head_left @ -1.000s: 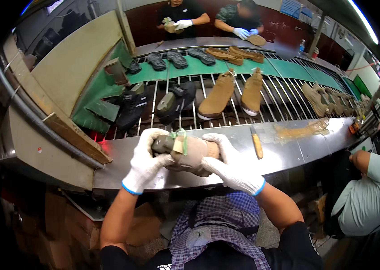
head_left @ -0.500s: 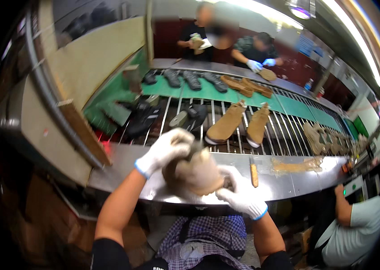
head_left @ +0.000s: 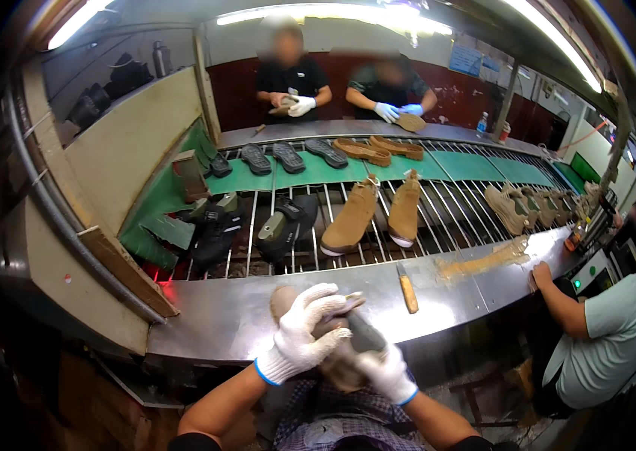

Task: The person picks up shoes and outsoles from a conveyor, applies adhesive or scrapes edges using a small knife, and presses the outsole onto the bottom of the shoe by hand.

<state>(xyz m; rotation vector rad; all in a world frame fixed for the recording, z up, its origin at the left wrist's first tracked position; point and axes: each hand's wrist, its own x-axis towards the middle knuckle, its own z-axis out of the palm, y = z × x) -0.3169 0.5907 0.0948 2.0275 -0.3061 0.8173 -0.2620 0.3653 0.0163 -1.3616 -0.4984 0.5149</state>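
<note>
Over the near edge of the metal bench, both gloved hands are on a beige shoe (head_left: 342,370), with a smooth dark grey form, probably a shoe last (head_left: 364,331), standing out of it. My left hand (head_left: 304,336) is closed on the shoe's opening. My right hand (head_left: 387,373) grips its side; its fingers are partly hidden. A second beige piece, like a rounded shoe toe (head_left: 282,301), shows behind my left hand on the bench. To the right lies a knife (head_left: 408,292) with a wooden handle.
Beyond the metal bench (head_left: 205,312), a roller rack carries tan boots (head_left: 352,216), black shoes (head_left: 288,229) and beige shoes (head_left: 510,209). Soles (head_left: 288,158) lie on a green strip (head_left: 453,171). Two people work opposite; another person (head_left: 607,323) sits at the right.
The shoe has turned in my hands and come closer to me, with the dark form now on its right side. My left hand has moved lower. The head view has shifted.
</note>
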